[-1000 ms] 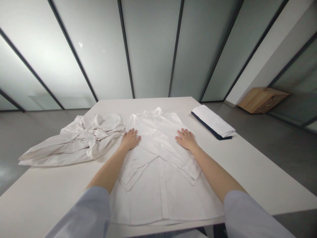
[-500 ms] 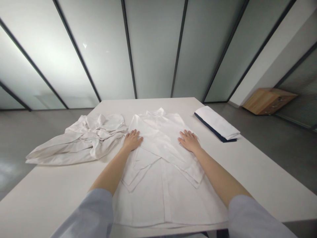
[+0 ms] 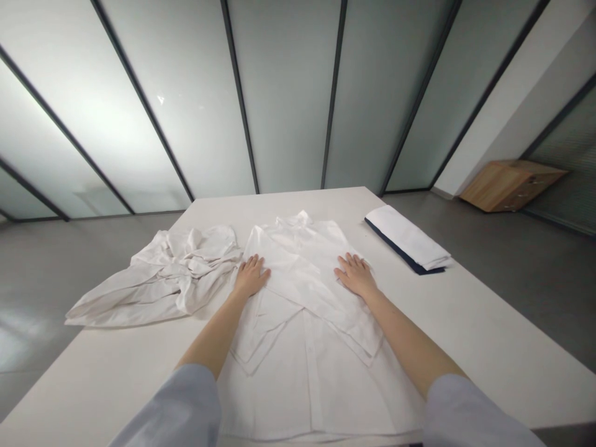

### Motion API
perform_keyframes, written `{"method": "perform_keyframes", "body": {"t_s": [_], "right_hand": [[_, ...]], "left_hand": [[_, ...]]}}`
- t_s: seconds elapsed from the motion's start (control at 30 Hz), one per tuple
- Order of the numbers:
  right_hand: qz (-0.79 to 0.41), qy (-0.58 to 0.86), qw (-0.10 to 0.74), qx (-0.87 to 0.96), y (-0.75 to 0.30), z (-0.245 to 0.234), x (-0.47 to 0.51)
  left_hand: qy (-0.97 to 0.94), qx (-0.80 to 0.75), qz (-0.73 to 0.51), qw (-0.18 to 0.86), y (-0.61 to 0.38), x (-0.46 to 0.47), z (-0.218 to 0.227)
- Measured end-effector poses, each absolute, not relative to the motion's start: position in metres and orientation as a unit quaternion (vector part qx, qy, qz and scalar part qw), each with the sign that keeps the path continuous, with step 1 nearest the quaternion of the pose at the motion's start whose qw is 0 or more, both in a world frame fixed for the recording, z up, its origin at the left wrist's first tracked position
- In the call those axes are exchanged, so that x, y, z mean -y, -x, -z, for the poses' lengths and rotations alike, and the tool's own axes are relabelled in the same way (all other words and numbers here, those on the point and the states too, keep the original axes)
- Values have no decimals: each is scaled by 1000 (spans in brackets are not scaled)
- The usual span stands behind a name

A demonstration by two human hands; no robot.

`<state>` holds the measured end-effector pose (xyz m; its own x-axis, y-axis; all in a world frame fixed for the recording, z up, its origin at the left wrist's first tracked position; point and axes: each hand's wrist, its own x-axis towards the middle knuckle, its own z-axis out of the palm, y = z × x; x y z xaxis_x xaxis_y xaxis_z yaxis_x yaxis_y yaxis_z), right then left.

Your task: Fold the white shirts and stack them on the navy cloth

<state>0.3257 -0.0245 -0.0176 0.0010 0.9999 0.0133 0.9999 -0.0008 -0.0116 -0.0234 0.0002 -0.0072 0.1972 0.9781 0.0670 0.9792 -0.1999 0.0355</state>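
Note:
A white button-front shirt (image 3: pixel 298 267) lies spread out, collar at the far end and hem close to me. Its sleeves are folded inward across the front and overlap near the middle. My left hand (image 3: pixel 252 275) rests flat on the shirt's left side, fingers apart. On the opposite side, my right hand (image 3: pixel 356 274) presses flat with its fingers spread. Neither hand grips the cloth.
The shirt lies on a white table (image 3: pixel 465 335). To the left is a crumpled heap of white cloth (image 3: pixel 162 279), partly over the edge. Folded white cloth (image 3: pixel 407 236) sits on dark cloth (image 3: pixel 395 247) at right. A wooden cabinet (image 3: pixel 507 186) stands beyond.
The view has shifted slightly, so the table and shirt appear a little lower. Both hands stay flat at the same places on the shirt.

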Motion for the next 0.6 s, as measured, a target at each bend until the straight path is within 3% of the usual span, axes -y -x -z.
{"method": "perform_keyframes", "body": {"t_s": [0.6], "right_hand": [[37,650,-19,759,-331,-3,58]], "left_hand": [[781,623,-18,34,25,29,-26]]}}
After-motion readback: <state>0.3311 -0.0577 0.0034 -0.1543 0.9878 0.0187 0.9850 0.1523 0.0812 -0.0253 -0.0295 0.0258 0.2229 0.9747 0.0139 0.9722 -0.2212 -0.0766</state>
